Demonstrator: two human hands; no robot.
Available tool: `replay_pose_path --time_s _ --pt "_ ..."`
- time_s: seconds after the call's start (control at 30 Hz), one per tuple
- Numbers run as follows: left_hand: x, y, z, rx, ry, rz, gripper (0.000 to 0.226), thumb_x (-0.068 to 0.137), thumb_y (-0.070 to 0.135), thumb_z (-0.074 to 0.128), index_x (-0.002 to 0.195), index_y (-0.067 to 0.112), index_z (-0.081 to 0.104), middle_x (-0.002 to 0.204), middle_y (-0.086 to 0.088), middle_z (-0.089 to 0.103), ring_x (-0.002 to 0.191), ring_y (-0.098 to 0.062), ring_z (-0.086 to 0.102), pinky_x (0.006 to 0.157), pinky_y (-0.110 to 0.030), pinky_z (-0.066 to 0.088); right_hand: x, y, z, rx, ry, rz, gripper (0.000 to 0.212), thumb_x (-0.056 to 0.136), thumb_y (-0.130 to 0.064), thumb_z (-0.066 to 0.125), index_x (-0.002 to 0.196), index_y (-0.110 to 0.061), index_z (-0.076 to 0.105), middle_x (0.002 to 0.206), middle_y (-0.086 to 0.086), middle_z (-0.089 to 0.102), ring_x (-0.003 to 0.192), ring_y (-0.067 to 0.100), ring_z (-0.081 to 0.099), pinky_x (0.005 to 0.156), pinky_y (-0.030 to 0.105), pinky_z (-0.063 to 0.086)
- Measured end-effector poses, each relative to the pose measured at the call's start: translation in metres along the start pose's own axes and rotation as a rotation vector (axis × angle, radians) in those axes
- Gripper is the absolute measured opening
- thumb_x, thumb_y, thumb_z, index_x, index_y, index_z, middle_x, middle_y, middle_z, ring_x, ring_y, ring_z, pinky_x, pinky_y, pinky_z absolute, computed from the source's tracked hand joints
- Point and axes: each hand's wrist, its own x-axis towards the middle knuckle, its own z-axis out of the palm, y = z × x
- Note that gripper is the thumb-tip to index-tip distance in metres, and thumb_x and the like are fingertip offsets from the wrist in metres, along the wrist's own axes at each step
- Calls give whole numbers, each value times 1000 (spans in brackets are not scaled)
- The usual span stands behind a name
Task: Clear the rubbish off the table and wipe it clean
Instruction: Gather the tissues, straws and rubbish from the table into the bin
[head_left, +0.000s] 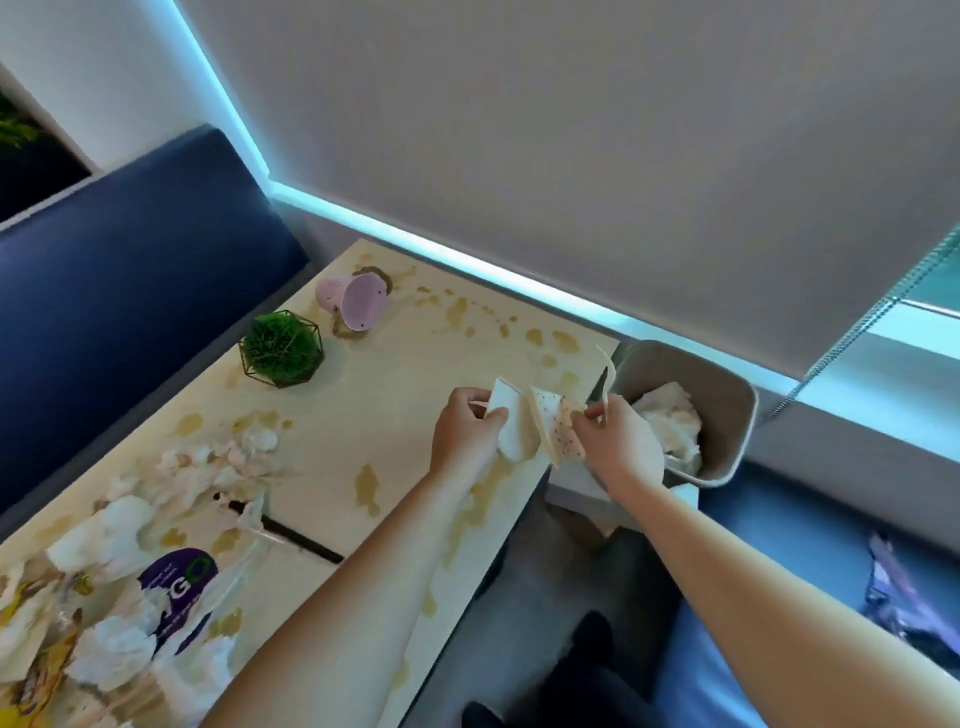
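Both hands hold rubbish above the table's right edge, beside a grey bin (727, 415). My left hand (465, 434) grips white paper pieces (506, 415). My right hand (613, 441) pinches a red-dotted paper scrap (550, 421) together with a thin stick-like piece. Crumpled white tissue (670, 421) lies inside the bin. The pale wooden table (395, 395) is spotted with brown spill stains (366, 486). Crumpled tissues (104, 530) and a purple wrapper (179, 582) are heaped at its near left.
A tipped-over pink cup (356, 304) and a small green plant in a wire frame (280, 348) stand at the table's far end. A dark blue bench (130, 260) runs along the left. Another blue seat (779, 597) with a wrapper lies at the right.
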Motion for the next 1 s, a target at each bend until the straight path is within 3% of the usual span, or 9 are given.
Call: replay_pose_path --time_s 0.1,0.23,0.3,0.43,0.57,0.7,0.87,0.93,1.0 --pt "10 22 42 25 -61 34 20 89 21 64 105 23 53 91 10 59 81 -13 61 68 -31 53 19 28 -24 2 58 64 21 93 -43 52 99 -24 56 82 -7 62 73 14 59 59 30 43" --pt "23 43 93 89 -121 66 20 91 22 63 107 23 50 94 9 58 79 -7 57 57 -19 38 45 61 -56 11 111 145 15 93 -40 53 95 -25 53 81 -8 61 65 10 56 52 25 37" --pt "28 49 113 110 -153 75 20 92 23 62 108 23 50 100 6 59 84 -10 58 57 -17 38 57 74 -68 -27 119 181 15 93 -39 51 94 -25 51 81 -8 61 63 12 58 51 23 32" --pt "38 58 147 136 -171 74 20 93 23 61 108 24 49 107 4 61 89 -13 60 58 -16 40 82 95 -80 -110 134 233 19 94 -39 48 100 -22 54 80 -6 60 69 20 58 57 29 36" --pt "49 61 172 155 -158 64 19 93 21 61 106 24 48 108 2 62 88 -12 60 62 -18 47 100 113 -80 -145 -28 249 30 96 -43 45 112 -20 55 87 -3 60 76 22 56 63 31 39" --pt "56 58 188 170 -135 65 21 95 15 59 114 17 50 111 1 59 87 -10 57 48 -7 42 108 125 -74 -72 -195 280 29 100 -33 33 111 -15 53 101 4 63 86 24 56 70 32 40" --pt "62 52 204 140 -121 40 27 95 14 59 119 12 49 118 -8 58 90 -12 57 49 -6 43 116 137 -72 -75 -198 273 30 103 -29 29 93 -16 54 101 6 64 85 26 56 69 32 41" --pt "63 51 207 132 -167 12 32 96 15 58 126 14 47 118 -7 60 89 -11 57 50 -8 43 120 138 -72 -107 -189 262 31 103 -26 29 89 -13 53 106 7 57 81 26 53 69 32 39" --pt "63 51 208 157 -258 -28 43 98 22 55 138 17 41 121 -2 61 93 -11 57 61 -11 42 125 138 -72 -114 -195 263 32 102 -25 30 90 -12 56 109 6 47 77 25 51 68 32 39"
